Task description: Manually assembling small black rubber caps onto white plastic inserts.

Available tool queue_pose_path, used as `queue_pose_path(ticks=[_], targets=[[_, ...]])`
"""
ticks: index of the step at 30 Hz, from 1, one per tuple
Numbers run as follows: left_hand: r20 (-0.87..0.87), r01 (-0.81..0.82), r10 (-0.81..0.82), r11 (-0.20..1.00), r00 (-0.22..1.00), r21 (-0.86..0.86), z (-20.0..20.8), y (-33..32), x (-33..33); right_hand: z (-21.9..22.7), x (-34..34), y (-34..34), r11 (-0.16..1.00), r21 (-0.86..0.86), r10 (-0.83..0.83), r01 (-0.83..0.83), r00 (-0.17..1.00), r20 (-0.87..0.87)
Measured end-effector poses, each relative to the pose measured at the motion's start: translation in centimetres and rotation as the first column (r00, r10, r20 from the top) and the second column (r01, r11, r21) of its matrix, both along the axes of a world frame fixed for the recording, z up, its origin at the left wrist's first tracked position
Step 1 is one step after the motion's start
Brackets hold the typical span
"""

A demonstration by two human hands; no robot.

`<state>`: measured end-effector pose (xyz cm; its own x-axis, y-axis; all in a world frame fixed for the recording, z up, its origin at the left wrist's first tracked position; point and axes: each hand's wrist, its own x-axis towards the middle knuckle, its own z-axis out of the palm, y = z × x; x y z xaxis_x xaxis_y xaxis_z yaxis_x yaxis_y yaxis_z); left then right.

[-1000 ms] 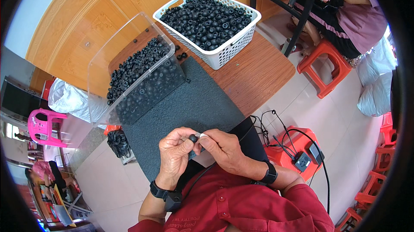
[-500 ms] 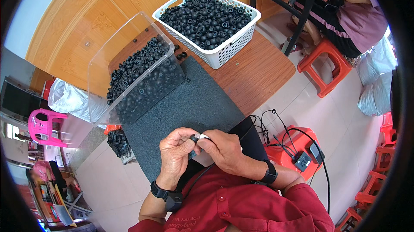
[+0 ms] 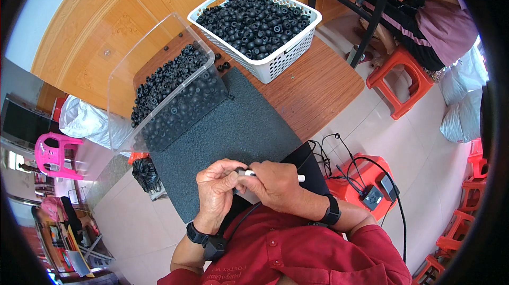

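Here, pinching 1 black piece (image 3: 239, 170) in left grip (image 3: 216, 188), white stick (image 3: 301, 178) in right grip (image 3: 281, 183). Held by the near end of a dark mat (image 3: 228, 126).

Lower centre of the frame, the left hand (image 3: 214, 188) pinches a small rounded black piece (image 3: 240, 170) beside a slim white rod (image 3: 301, 178) in the right hand (image 3: 280, 185).
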<state>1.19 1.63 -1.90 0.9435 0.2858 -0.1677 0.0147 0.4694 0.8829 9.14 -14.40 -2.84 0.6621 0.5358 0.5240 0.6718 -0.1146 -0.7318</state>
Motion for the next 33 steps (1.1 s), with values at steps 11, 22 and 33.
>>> queue_pose_path(ticks=[11,22,33], targets=[[0.053,-0.025,0.026,0.999,0.998,-0.031,0.6,-0.5,0.6,0.5,-0.4,0.0,0.969,0.247,0.112,0.006,0.88,-0.461],[0.138,-0.001,-0.01,0.997,0.99,0.077,0.3,-0.7,0.6,0.6,-0.3,-0.3,0.962,0.266,0.224,-0.06,0.731,-0.644],[0.126,0.05,-0.053,0.998,0.991,0.028,0.4,-0.8,0.9,1.2,-0.1,-1.0,0.952,0.291,0.274,-0.093,0.682,-0.678]])
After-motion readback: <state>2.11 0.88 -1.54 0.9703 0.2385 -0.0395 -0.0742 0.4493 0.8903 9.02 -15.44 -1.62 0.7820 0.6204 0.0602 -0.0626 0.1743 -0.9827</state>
